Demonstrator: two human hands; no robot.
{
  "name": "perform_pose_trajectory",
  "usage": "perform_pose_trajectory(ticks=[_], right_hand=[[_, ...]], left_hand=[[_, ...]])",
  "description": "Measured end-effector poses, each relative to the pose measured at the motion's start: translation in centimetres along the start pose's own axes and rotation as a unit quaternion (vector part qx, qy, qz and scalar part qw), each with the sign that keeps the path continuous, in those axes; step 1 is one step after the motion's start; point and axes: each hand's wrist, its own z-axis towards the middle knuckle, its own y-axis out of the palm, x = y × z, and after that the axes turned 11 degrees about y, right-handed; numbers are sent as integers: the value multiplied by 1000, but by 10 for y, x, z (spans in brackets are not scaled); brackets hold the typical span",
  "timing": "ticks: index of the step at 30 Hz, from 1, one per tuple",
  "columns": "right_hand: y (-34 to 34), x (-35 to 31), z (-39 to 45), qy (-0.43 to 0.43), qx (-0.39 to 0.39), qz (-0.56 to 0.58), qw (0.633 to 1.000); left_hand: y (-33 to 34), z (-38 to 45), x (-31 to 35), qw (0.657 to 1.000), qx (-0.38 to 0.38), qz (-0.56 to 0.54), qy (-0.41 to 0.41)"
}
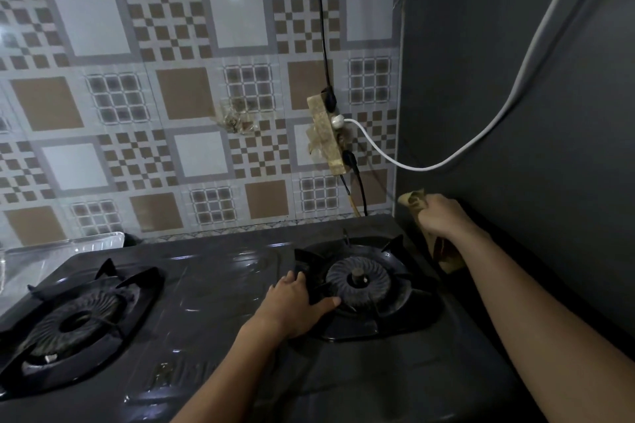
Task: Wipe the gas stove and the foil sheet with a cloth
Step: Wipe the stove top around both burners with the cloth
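Observation:
A black two-burner gas stove (220, 288) fills the lower part of the view. My left hand (292, 302) grips the left side of the right burner's pan support (395, 306), thumb and fingers curled round a prong. My right hand (441, 216) holds a crumpled tan cloth (412, 201) at the stove's back right corner, against the dark wall; more cloth hangs below my wrist. The foil sheet (65, 247) lies behind the stove at the far left. The left burner (74, 321) sits untouched.
A patterned tile wall rises behind the stove. A power strip (324, 134) hangs on it with black cords and a white cable (481, 134) looping across the dark right wall (515, 79), which stands close beside the stove.

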Motion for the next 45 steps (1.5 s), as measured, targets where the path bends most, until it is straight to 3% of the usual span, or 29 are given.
perform_pose_trajectory(ticks=[5, 15, 21, 27, 32, 34, 37, 39, 45], right_hand=[[35, 5, -3, -7, -128, 29, 991], [9, -10, 9, -14, -152, -137, 979], [15, -26, 31, -8, -12, -59, 998], [46, -17, 28, -54, -94, -97, 989], [14, -31, 24, 4, -221, -95, 971], [13, -34, 31, -2, -200, -83, 976], [21, -36, 45, 2, -73, -13, 997], [29, -36, 52, -6, -34, -4, 999], [63, -34, 47, -59, -142, -76, 985]], left_hand=[[-1, -1, 2, 1000, 2, 3, -4], [0, -2, 3, 1000, 7, -4, -4], [0, 0, 1, 1000, 6, -15, -12], [1, -2, 4, 1000, 9, -10, -20], [-2, -4, 7, 1000, 6, -8, -20], [-4, -6, 9, 1000, 4, -8, -22], [-5, -6, 11, 1000, 8, -8, -19], [-5, -7, 11, 1000, 9, -8, -21], [-4, -6, 10, 1000, 10, -7, -24]])
